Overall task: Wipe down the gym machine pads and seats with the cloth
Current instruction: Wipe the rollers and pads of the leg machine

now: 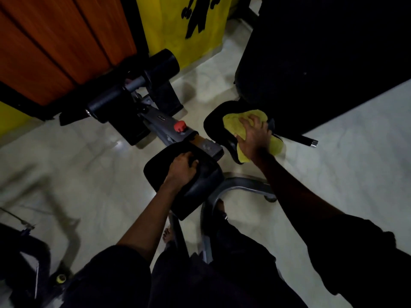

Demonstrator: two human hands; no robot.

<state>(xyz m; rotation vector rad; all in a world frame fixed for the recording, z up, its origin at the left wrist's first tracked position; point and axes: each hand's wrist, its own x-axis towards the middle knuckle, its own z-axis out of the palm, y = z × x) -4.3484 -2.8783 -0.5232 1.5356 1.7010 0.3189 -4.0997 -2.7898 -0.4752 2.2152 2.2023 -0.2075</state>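
Note:
A yellow cloth [241, 123] lies spread over a black machine pad [214, 121] at centre right. My right hand [255, 135] presses down on the cloth with fingers spread. My left hand [183, 168] grips the far edge of a second black pad [155, 170] closer to me, fingers curled over it. Both pads sit on a grey metal frame [235, 185]. Two black foam rollers [162, 65] sit further along the machine.
A red knob [179, 126] sticks up from the grey bar between rollers and pads. A large dark machine [322, 52] stands at the upper right. An orange wood panel [55, 41] and yellow wall [189, 30] lie beyond. Pale tiled floor [89, 174] surrounds the machine.

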